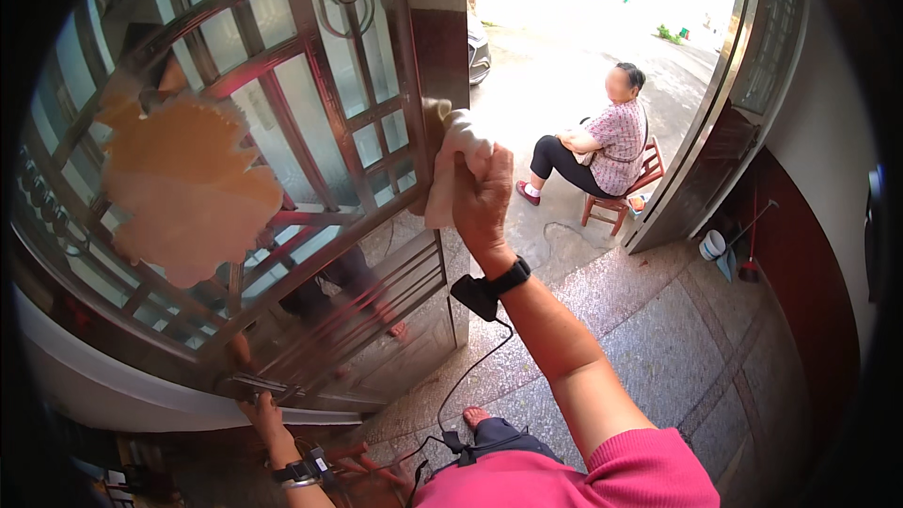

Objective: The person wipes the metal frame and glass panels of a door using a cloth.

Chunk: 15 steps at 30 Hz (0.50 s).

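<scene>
A metal door (331,226) with glass panes in its upper part stands before me. My right hand (487,194) is raised at the door's vertical edge. It grips a crumpled white cloth (451,155) that lies against the metal there. Lower down on the left, my left hand (264,416) holds the door handle (261,391), with the fingers partly hidden. A ragged orange and pink patch (190,183), faded like old paper, covers several panes and bars.
Through the doorway a person (614,134) sits on a wooden chair (607,215). The other door leaf (695,176) stands at right. A white bucket (712,245), a blue dustpan (726,264) and a red broom (749,268) lean by the wall. A cable (451,381) hangs from my right wrist.
</scene>
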Each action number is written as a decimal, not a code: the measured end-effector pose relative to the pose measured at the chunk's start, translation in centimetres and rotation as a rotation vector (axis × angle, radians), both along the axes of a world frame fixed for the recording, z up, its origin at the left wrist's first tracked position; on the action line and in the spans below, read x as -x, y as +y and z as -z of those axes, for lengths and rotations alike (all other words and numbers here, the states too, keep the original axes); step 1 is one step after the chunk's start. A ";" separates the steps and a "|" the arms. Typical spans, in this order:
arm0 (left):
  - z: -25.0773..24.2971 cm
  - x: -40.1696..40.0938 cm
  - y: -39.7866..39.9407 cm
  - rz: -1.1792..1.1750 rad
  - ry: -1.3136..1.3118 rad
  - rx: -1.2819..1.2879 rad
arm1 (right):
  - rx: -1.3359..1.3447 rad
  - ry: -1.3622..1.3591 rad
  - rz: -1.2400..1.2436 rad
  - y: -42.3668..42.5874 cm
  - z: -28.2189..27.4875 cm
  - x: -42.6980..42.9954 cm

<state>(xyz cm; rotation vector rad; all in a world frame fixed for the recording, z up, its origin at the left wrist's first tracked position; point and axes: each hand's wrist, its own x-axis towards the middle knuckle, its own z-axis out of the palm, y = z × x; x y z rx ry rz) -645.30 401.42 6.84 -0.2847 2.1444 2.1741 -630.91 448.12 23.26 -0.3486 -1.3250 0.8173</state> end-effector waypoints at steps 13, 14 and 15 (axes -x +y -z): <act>0.7 -0.2 -1.0 -0.166 -0.083 0.081 | -0.100 -0.216 0.121 -0.5 12.6 0.1; 0.7 -0.2 -1.1 -0.150 -0.075 0.089 | -0.072 -0.224 0.097 -0.6 13.7 0.0; 0.6 -0.2 -1.1 -0.149 -0.070 0.084 | -0.044 -0.232 0.072 -0.8 14.9 0.0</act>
